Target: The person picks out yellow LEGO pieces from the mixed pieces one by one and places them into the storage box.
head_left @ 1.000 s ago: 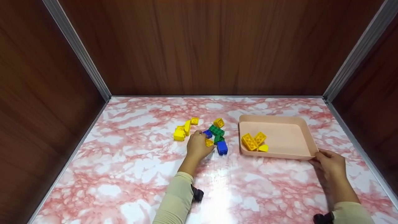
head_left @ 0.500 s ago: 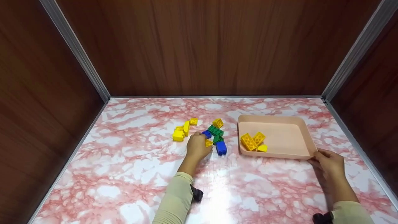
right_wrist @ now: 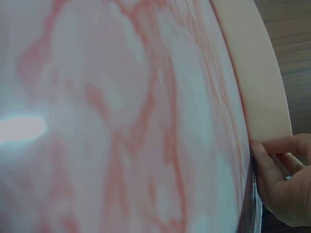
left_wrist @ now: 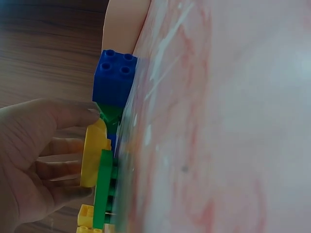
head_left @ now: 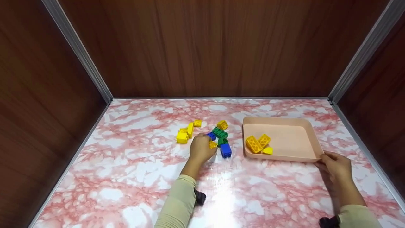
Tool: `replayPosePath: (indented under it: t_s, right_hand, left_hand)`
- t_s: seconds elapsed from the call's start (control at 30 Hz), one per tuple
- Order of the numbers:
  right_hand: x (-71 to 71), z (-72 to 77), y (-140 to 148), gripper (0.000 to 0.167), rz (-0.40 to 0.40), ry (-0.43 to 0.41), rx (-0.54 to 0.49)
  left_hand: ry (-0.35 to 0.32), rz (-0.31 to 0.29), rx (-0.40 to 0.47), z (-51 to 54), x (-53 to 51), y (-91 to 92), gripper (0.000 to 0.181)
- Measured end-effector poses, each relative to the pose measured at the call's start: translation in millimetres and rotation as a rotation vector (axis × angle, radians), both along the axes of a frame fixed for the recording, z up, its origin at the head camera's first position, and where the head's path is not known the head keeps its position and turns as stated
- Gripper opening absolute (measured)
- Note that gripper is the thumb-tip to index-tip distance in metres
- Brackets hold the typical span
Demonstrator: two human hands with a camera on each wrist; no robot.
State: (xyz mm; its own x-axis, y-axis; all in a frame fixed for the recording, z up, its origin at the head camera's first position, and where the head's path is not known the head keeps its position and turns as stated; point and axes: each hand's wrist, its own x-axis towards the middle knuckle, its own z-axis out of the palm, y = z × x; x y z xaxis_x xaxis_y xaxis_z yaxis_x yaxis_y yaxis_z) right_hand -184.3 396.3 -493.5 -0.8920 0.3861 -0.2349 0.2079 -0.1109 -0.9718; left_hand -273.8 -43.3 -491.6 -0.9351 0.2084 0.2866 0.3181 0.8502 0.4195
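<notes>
Head view: mid-frame, your left hand [head_left: 201, 148] pinches one yellow block [head_left: 213, 144] beside two blue blocks [head_left: 226, 150] and at least two green blocks [head_left: 220, 132]; further left lie at least three yellow pieces [head_left: 190, 130]. Lower right, your right hand [head_left: 338, 166] grips the corner of one peach tray [head_left: 289, 139], three yellow bricks [head_left: 254, 144] inside. The table [head_left: 126, 177] is red-and-white marbled; its three walls [head_left: 202, 47] are brown wood-grain.

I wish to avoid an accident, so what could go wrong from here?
Lifting the yellow building brick held in the left hand might knock the large blue brick and green studded brick beside it. The right hand grips the tray at one corner, so a pull could tilt it and slide the yellow pieces inside.
</notes>
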Motion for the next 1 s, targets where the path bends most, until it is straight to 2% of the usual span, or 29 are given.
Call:
replayPosePath:
  t_s: [0.17,0.27,0.43,0.67,0.8,1.0]
  right_hand:
    - [0.2,-0.7,-0.4,0.050,-0.002,0.011,-0.018]
    - [0.1,-1.6,-1.5,0.059,0.002,-0.005,0.006]
    - [-0.2,-1.0,-1.5,0.059,-0.007,-0.021,0.004]
    - [-0.1,-1.0,-1.1,0.057,-0.008,-0.019,0.001]
    - [-0.7,-0.7,-0.9,0.056,-0.011,-0.016,0.002]
    - [-0.5,-0.3,-1.5,0.056,0.000,0.005,-0.006]
  left_hand:
    - [-0.012,-0.009,0.029,4.1,2.7,-0.1,0.032]
    - [-0.035,-0.016,0.061,6.8,4.4,0.6,0.037]
    - [-0.038,-0.023,0.099,13.4,7.1,4.7,0.038]
    - [-0.085,-0.020,0.128,22.5,12.3,13.6,0.042]
    - [-0.074,-0.047,0.119,24.9,13.7,18.9,0.041]
    - [-0.033,-0.091,0.149,27.2,15.6,28.4,0.037]
